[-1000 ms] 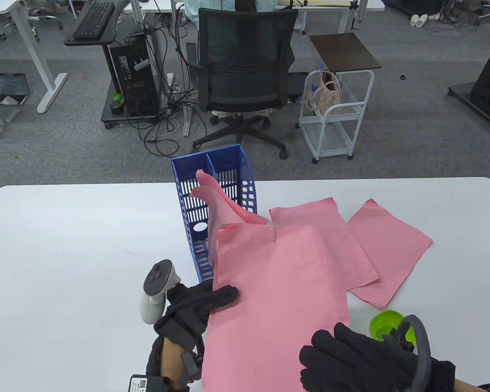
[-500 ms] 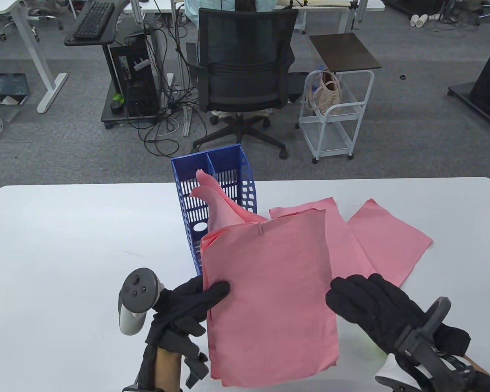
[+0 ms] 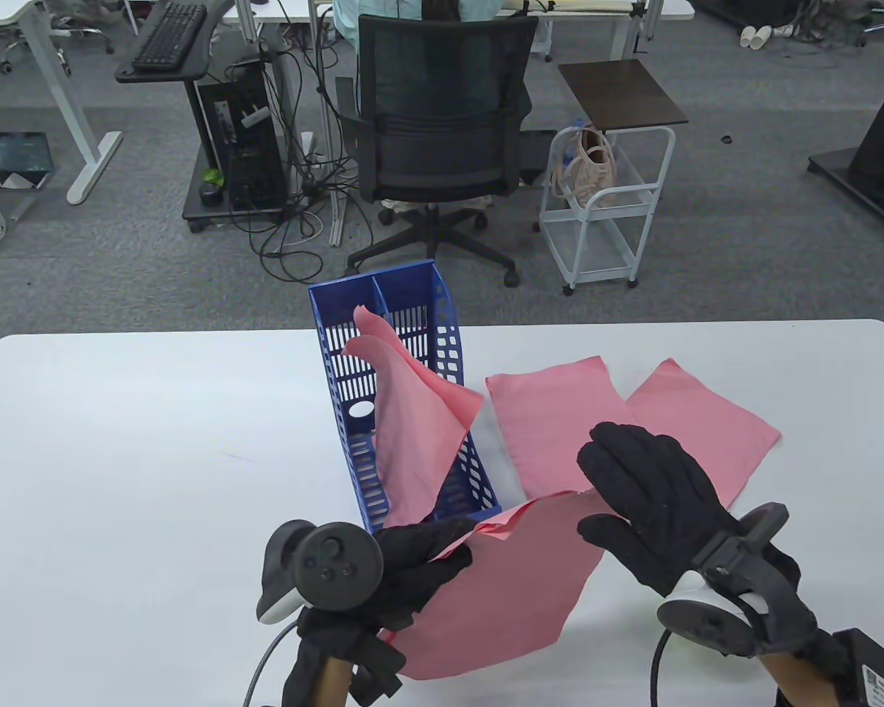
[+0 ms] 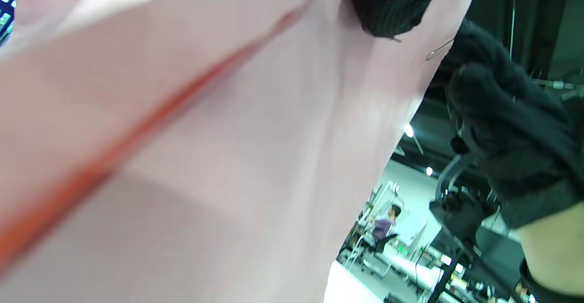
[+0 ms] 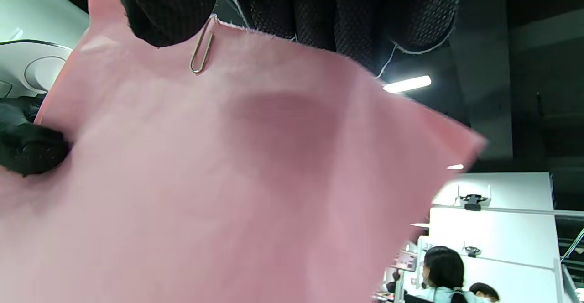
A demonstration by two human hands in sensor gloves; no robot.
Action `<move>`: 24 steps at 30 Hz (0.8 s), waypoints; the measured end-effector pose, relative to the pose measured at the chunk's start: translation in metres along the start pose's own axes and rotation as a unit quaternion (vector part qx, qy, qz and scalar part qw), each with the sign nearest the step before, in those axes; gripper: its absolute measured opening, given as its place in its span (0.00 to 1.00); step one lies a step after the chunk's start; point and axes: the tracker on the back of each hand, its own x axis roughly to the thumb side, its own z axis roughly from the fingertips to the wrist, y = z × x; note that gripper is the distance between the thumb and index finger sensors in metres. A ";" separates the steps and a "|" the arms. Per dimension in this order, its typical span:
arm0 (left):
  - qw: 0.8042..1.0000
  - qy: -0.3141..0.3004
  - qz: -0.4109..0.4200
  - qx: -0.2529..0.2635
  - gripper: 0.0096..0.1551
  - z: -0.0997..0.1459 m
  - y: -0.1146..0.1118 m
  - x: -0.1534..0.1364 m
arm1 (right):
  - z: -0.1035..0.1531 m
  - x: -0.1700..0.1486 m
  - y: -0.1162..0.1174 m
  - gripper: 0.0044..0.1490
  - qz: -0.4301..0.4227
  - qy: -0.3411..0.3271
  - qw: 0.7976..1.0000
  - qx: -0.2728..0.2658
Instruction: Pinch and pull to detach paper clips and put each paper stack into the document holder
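Closest to you, both your hands hold one pink paper stack (image 3: 501,589) up off the white desk (image 3: 118,442). Your left hand (image 3: 405,567) grips its left corner, with the fingers curled over the edge. Your right hand (image 3: 656,508) has the top edge of the stack, and its thumb and fingers (image 5: 169,6) pinch the paper right at the silver paper clip (image 5: 201,47), which is still on the stack.

A bit farther away stands the blue document holder (image 3: 398,398), just behind your left hand. One pink sheet (image 3: 412,427) sits in it and bends over its side. To the right of the holder, two more pink sheets (image 3: 633,420) lie flat on the desk.
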 end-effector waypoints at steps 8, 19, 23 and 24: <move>0.999 -0.021 0.002 -0.033 0.24 -0.005 -0.008 0.003 | -0.008 0.000 0.004 0.25 -0.113 0.002 0.993 0.036; 0.999 -0.006 -0.007 -0.034 0.41 -0.003 -0.007 0.001 | -0.007 0.010 0.008 0.22 -0.116 -0.033 0.992 0.037; 0.997 0.000 -0.007 -0.080 0.37 -0.010 -0.016 0.001 | -0.008 0.014 0.008 0.21 -0.123 -0.044 0.991 0.004; 0.996 0.000 -0.011 -0.083 0.35 -0.011 -0.017 0.002 | -0.008 0.014 0.008 0.21 -0.120 -0.043 0.992 0.002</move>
